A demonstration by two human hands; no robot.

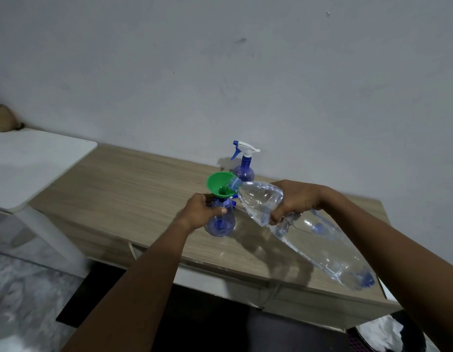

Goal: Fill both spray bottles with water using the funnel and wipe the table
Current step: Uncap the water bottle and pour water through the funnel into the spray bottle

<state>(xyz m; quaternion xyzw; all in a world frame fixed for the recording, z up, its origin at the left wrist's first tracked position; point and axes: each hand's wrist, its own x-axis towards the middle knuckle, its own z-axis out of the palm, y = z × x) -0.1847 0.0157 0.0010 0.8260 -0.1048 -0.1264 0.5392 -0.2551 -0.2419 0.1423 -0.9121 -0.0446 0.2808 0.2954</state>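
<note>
A blue spray bottle (220,224) without its head stands on the wooden table (134,184), with a green funnel (220,182) in its neck. My left hand (201,212) grips this bottle around its upper body. My right hand (295,199) holds a large clear water bottle (309,229) tilted down, its mouth resting over the funnel's rim and water running in. A second blue spray bottle (243,168) with a white and blue trigger head stands upright behind, near the wall.
A white table (29,158) adjoins the wooden one on the left, with a brown object (1,118) at its far corner. The wall runs close behind. A white cloth-like thing (388,334) lies low at the right, below the table edge.
</note>
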